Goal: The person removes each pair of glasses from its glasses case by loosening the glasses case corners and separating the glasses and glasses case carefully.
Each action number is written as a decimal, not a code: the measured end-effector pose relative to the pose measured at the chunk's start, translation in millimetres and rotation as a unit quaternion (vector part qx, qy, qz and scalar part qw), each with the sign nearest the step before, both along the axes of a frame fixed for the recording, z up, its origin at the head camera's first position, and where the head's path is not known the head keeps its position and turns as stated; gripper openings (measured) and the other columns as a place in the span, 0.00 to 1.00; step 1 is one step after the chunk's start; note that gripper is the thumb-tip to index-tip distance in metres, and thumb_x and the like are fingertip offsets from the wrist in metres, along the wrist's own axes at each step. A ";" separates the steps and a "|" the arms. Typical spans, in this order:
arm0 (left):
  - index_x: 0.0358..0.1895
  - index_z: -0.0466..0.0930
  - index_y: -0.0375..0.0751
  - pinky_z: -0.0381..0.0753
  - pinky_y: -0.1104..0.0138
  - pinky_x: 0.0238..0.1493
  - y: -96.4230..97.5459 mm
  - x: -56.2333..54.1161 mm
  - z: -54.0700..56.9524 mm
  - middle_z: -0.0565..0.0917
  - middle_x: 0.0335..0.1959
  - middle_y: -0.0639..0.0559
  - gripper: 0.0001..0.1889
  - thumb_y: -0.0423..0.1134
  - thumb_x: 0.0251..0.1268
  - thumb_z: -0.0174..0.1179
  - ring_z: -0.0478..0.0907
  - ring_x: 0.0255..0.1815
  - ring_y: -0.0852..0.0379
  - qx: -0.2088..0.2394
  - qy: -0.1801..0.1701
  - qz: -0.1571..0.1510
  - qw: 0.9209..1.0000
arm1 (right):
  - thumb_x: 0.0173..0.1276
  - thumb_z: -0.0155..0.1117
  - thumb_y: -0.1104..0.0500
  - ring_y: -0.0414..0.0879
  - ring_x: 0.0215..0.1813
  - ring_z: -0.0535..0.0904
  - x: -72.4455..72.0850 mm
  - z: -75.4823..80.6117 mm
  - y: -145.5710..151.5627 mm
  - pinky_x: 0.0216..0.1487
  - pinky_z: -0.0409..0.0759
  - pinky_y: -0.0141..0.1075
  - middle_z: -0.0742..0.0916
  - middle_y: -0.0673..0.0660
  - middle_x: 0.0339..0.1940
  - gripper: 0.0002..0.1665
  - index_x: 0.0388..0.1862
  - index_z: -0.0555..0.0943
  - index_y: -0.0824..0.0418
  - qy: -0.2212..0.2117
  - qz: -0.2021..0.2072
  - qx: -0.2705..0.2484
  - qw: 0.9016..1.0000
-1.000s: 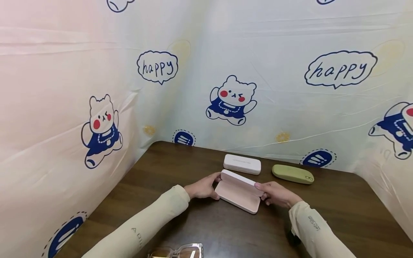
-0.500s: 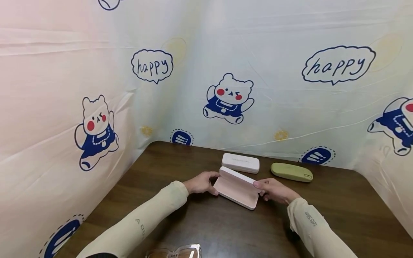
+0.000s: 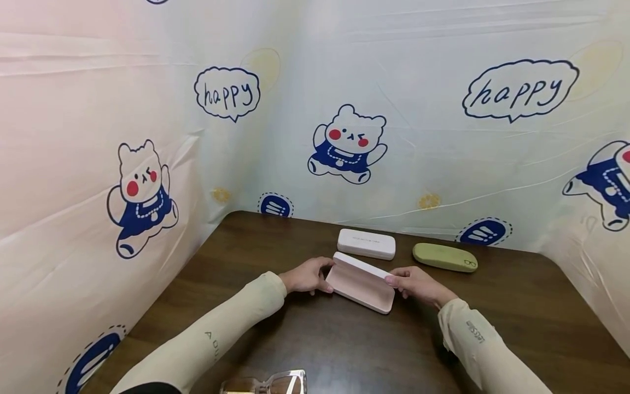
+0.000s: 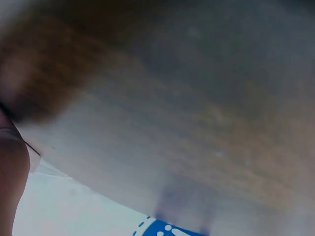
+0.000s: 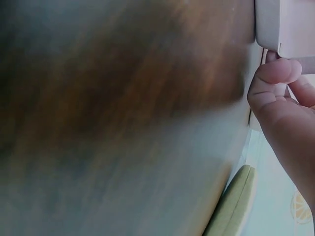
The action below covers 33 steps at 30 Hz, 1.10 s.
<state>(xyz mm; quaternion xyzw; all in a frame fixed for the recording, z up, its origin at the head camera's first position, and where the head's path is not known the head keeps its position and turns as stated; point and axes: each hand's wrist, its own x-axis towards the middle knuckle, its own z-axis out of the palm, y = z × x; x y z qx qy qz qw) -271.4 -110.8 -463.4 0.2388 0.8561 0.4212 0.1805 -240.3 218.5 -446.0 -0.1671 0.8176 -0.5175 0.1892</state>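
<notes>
An open glasses case [image 3: 364, 287] with a white shell and pale pink lining rests on the table, its lid tilted up at the back. At its left end my left hand [image 3: 306, 275] grips it, thumb at the front corner and fingers behind. My right hand [image 3: 419, 285] pinches the lid's right end between thumb and fingers. The right wrist view shows that hand [image 5: 280, 91] at the corner of the case [image 5: 268, 27]. In the left wrist view only part of a finger [image 4: 12, 182] shows at the left edge.
Behind the open case lies a closed white glasses case [image 3: 366, 244]. A green glasses case [image 3: 445, 257] is to its right. Clear-framed glasses [image 3: 266, 383] lie at the near edge of the view. Printed cloth [image 3: 433, 137] hangs around the dark wooden table [image 3: 236, 246].
The lid of the open case has tipped slightly forward over the base. Both hands keep their hold, and the head view has shifted a little.
</notes>
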 end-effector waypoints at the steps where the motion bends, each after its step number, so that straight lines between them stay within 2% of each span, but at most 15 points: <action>1: 0.70 0.66 0.28 0.77 0.62 0.17 -0.2 -0.1 0.1 0.78 0.32 0.47 0.40 0.33 0.55 0.76 0.75 0.20 0.55 0.001 0.000 -0.001 1.000 | 0.72 0.65 0.50 0.46 0.29 0.73 0.4 1.0 -0.7 0.32 0.74 0.36 0.79 0.54 0.29 0.26 0.51 0.82 0.74 0.007 -0.002 0.012 1.000; 5: 0.71 0.66 0.28 0.78 0.62 0.18 0.2 -0.6 -0.4 0.76 0.39 0.46 0.40 0.33 0.56 0.75 0.75 0.20 0.55 0.002 0.002 -0.005 1.000 | 0.71 0.67 0.47 0.46 0.30 0.74 3.5 2.7 -2.1 0.34 0.74 0.38 0.81 0.54 0.33 0.27 0.53 0.83 0.70 0.023 -0.012 0.042 0.999; 14: 0.68 0.69 0.30 0.78 0.62 0.17 1.5 2.9 2.0 0.74 0.50 0.44 0.35 0.32 0.58 0.74 0.74 0.18 0.55 -0.002 0.014 -0.009 1.000 | 0.68 0.71 0.51 0.46 0.35 0.75 10.2 2.4 -5.6 0.34 0.75 0.37 0.83 0.53 0.37 0.25 0.53 0.83 0.69 0.051 -0.024 0.045 0.997; 17: 0.67 0.70 0.31 0.78 0.61 0.17 1.1 3.2 2.0 0.73 0.50 0.45 0.34 0.34 0.59 0.74 0.75 0.20 0.55 -0.007 0.020 -0.007 1.000 | 0.67 0.71 0.52 0.46 0.36 0.75 10.8 3.1 -6.6 0.34 0.75 0.37 0.84 0.54 0.39 0.24 0.53 0.83 0.70 0.053 -0.026 0.047 0.997; 18: 0.67 0.70 0.31 0.79 0.61 0.17 1.0 3.2 2.0 0.73 0.49 0.46 0.34 0.34 0.59 0.74 0.75 0.21 0.55 -0.008 0.021 -0.008 1.000 | 0.67 0.71 0.54 0.46 0.36 0.75 13.9 8.5 -8.5 0.34 0.74 0.38 0.84 0.55 0.39 0.24 0.53 0.83 0.70 0.052 -0.026 0.047 0.997; 22: 0.66 0.70 0.30 0.79 0.60 0.17 0.8 2.0 2.4 0.74 0.49 0.46 0.33 0.35 0.59 0.74 0.75 0.23 0.54 -0.008 0.026 -0.010 1.000 | 0.66 0.72 0.51 0.47 0.37 0.76 13.4 9.3 -8.3 0.35 0.74 0.38 0.84 0.55 0.40 0.25 0.53 0.83 0.68 0.055 -0.030 0.061 0.996; 24: 0.66 0.70 0.31 0.79 0.60 0.17 0.6 2.0 2.3 0.74 0.50 0.46 0.33 0.35 0.59 0.74 0.76 0.24 0.54 -0.009 0.029 -0.012 0.999 | 0.65 0.73 0.49 0.48 0.37 0.76 13.6 9.2 -7.8 0.36 0.75 0.39 0.84 0.56 0.40 0.26 0.53 0.83 0.67 0.059 -0.033 0.070 0.995; 25: 0.67 0.69 0.31 0.79 0.60 0.17 0.5 2.0 2.4 0.74 0.51 0.45 0.34 0.35 0.59 0.74 0.76 0.25 0.54 -0.010 0.029 -0.013 0.999 | 0.64 0.74 0.48 0.47 0.37 0.76 11.0 4.1 -6.1 0.36 0.75 0.40 0.84 0.55 0.41 0.27 0.54 0.83 0.66 0.063 -0.035 0.076 0.994; 33: 0.67 0.70 0.35 0.80 0.60 0.18 0.1 1.7 1.5 0.74 0.52 0.47 0.33 0.37 0.60 0.74 0.76 0.26 0.54 -0.021 0.034 -0.018 0.999 | 0.63 0.74 0.46 0.49 0.44 0.76 13.0 3.6 -4.8 0.44 0.75 0.41 0.85 0.56 0.46 0.29 0.55 0.83 0.65 0.089 -0.038 0.101 0.990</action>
